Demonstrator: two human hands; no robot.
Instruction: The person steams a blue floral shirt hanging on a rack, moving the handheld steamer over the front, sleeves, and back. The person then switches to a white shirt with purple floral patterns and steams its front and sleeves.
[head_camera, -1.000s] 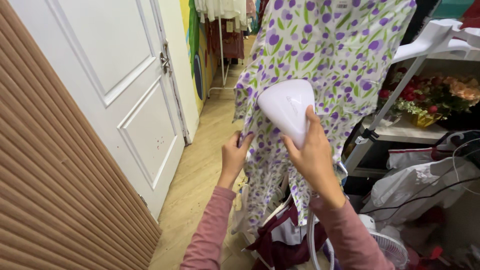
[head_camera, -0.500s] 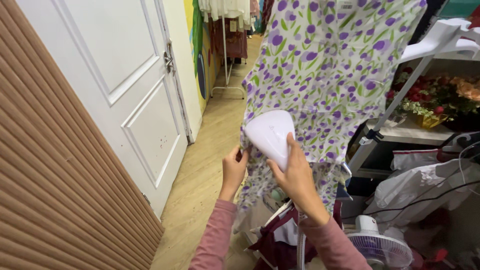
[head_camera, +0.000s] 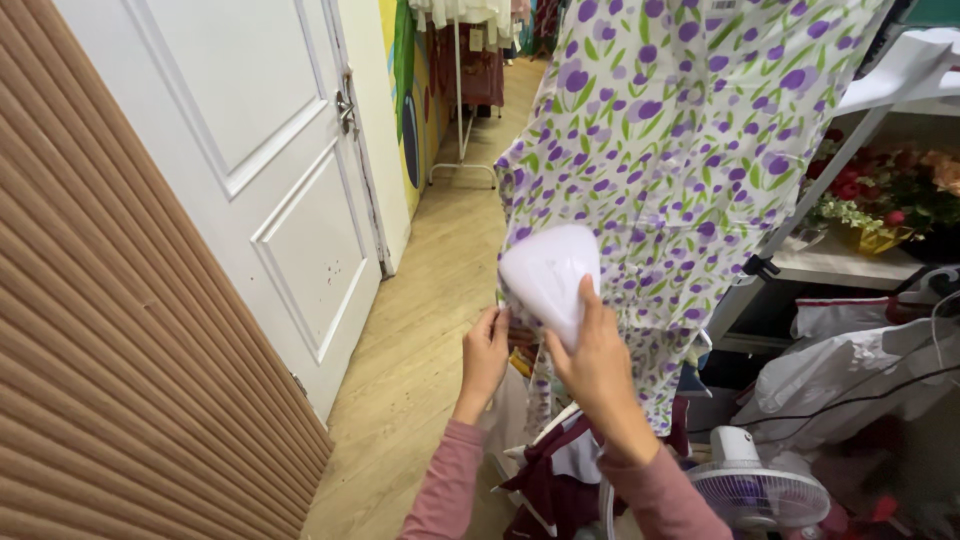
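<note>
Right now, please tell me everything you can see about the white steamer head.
The steamer head is white, smooth and looks like plastic, with a rounded triangular shape. It is tilted, its face pressed against the hanging flowered garment. The right hand grips it from below, while the left hand pinches the garment's edge beside it. A white hose runs down below the wrist.

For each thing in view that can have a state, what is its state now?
Dress: hanging, its lower edge pulled taut.
Steamer head: pressed flat against the dress.
Right hand: gripping the steamer head.
Left hand: pinching the dress edge.
Door: closed.
Fan: standing upright; running or not, cannot tell.
</note>
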